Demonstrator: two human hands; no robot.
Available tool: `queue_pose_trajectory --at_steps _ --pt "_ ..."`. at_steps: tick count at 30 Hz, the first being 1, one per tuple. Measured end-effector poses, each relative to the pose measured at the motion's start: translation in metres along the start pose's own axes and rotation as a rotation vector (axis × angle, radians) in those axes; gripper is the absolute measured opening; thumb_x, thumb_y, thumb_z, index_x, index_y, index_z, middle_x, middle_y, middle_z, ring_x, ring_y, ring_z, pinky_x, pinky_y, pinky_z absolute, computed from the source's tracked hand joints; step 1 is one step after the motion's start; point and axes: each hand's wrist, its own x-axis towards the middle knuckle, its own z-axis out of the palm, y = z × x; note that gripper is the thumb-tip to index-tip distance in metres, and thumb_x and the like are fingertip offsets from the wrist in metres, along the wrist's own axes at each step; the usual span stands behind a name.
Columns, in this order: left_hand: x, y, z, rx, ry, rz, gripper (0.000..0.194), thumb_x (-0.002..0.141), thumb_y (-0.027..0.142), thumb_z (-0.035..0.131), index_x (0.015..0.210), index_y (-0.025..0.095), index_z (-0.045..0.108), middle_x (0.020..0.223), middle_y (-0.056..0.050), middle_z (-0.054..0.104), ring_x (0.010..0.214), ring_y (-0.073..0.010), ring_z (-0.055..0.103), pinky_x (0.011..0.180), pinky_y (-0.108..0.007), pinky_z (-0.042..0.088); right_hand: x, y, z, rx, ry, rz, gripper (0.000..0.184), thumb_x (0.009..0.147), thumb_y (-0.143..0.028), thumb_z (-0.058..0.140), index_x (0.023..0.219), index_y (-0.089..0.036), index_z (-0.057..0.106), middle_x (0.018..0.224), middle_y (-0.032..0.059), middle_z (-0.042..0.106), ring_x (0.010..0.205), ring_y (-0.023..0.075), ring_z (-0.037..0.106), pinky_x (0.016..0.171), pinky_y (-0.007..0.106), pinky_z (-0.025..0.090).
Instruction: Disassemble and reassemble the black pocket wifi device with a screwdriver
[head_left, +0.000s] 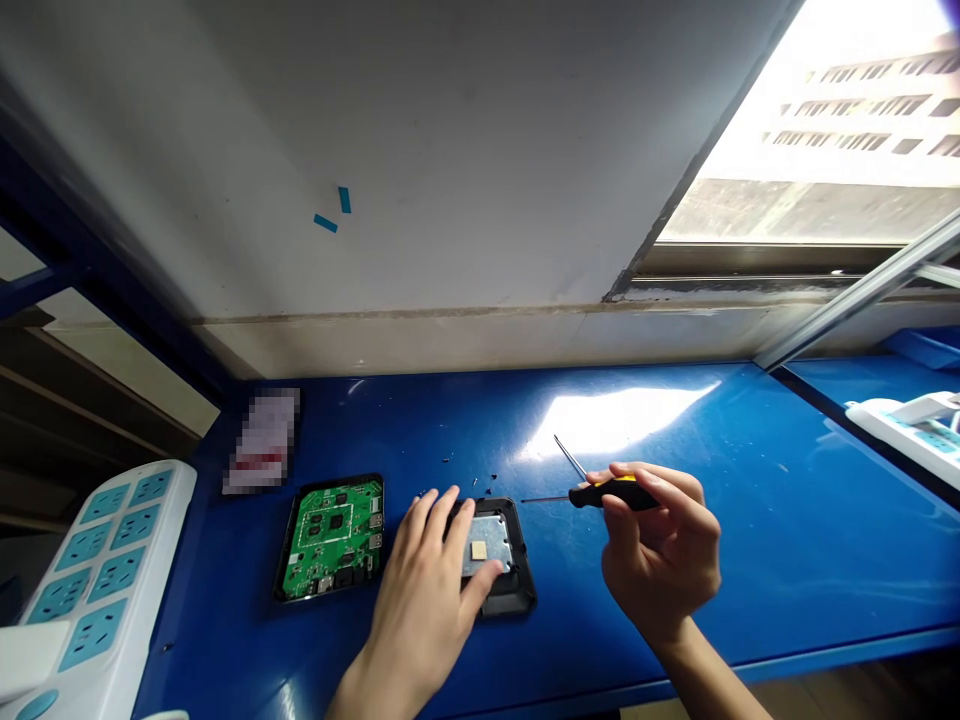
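My left hand (424,585) rests with its fingers stretched out over a black plastic housing (516,598), covering its left side. Inside the housing lies a silvery metal plate (495,533) with a small cream square pad (478,550). My right hand (664,555) is closed around a screwdriver (613,492) with a black and yellow handle. Its thin shaft points left, the tip just beyond the housing's upper right corner. A second metal shaft (570,455) slants up beside the right fingers; its other end is hidden. Several tiny dark screws (493,477) lie behind the housing.
To the left sits a green circuit board (337,530) in a black case. Behind it is a blurred-out pale packet (262,440). A white power strip (112,560) runs along the left edge of the blue table (750,530). A wall and a window stand behind.
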Motion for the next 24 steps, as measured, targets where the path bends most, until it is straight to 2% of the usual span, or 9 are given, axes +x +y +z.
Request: queue_pose_trajectory --at_steps 3,6,11,18,24 --pt "-0.023 -0.013 0.005 -0.02 0.07 -0.021 0.051 0.104 0.046 0.051 0.149 0.023 0.052 0.152 -0.01 0.057 0.14 -0.0353 0.053 0.106 -0.056 0.056 0.0 -0.011 -0.003 0.069 -0.049 0.045 0.059 0.089 0.002 0.064 0.139 -0.03 0.058 0.113 0.005 0.066 0.086 0.0167 0.076 0.07 0.035 0.071" --pt "-0.039 -0.019 0.015 -0.042 0.12 0.0 0.056 0.101 0.045 0.054 0.151 0.021 0.046 0.149 -0.013 0.059 0.136 -0.0328 0.058 0.103 -0.049 0.058 0.002 -0.025 0.001 0.151 -0.142 0.088 0.06 0.09 0.003 0.062 0.14 -0.03 0.057 0.116 0.0061 0.069 0.085 0.0173 0.077 0.07 0.035 0.071" --pt "-0.048 -0.02 0.031 -0.054 0.215 0.019 0.061 0.097 0.041 0.059 0.152 0.021 0.041 0.149 -0.013 0.058 0.137 -0.0318 0.056 0.104 -0.046 0.057 0.004 -0.042 0.018 0.174 -0.279 0.081 0.052 0.09 0.002 0.064 0.134 -0.027 0.063 0.119 0.0096 0.072 0.095 0.0209 0.078 0.077 0.038 0.071" --pt "-0.048 -0.021 0.037 0.015 0.238 0.07 0.055 0.095 0.04 0.063 0.143 0.018 0.049 0.149 -0.015 0.059 0.136 -0.0328 0.057 0.103 -0.047 0.058 0.004 -0.052 0.047 0.144 -0.278 0.008 0.049 0.088 0.0 0.069 0.129 -0.026 0.066 0.112 0.0091 0.077 0.1 0.0219 0.077 0.079 0.036 0.07" --pt "-0.05 -0.027 0.039 0.03 0.206 0.099 0.053 0.096 0.044 0.063 0.143 0.02 0.052 0.153 -0.013 0.055 0.138 -0.0331 0.056 0.104 -0.045 0.058 0.004 -0.055 0.056 0.124 -0.277 -0.022 0.048 0.087 0.001 0.068 0.127 -0.026 0.067 0.11 0.0085 0.078 0.097 0.0209 0.078 0.078 0.033 0.069"
